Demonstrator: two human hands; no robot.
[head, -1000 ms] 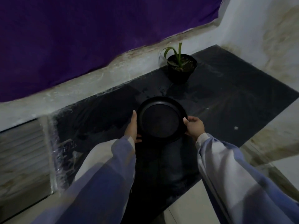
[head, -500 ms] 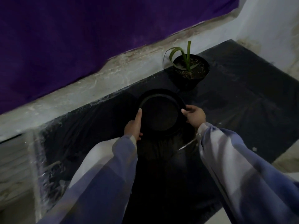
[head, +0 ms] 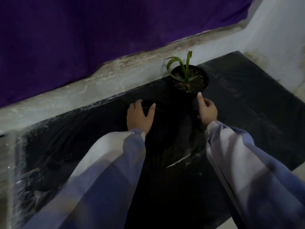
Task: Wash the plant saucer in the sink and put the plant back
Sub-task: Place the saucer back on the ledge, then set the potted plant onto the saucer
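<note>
The black plant saucer (head: 166,116) lies low on the black plastic sheet (head: 247,103), barely visible in the dark; only its left rim shows. My left hand (head: 139,117) grips that left rim, thumb lying over the edge. My right hand (head: 207,111) is at the saucer's right side, index finger stretched up beside the black plant pot (head: 189,81). Nothing shows in that hand, and it is too dark to tell whether it touches the saucer. The pot, with a few green leaves, stands upright just beyond the saucer, near the wall ledge.
A pale stained ledge (head: 99,86) runs along the back under a purple curtain (head: 99,30). A white wall (head: 280,38) closes the right corner. Crinkled clear plastic (head: 21,162) covers the sheet's left edge. Pale floor (head: 297,176) shows at the right.
Both hands carried the saucer forward and down toward the pot. The right index finger has lifted off the rim and now points up by the pot.
</note>
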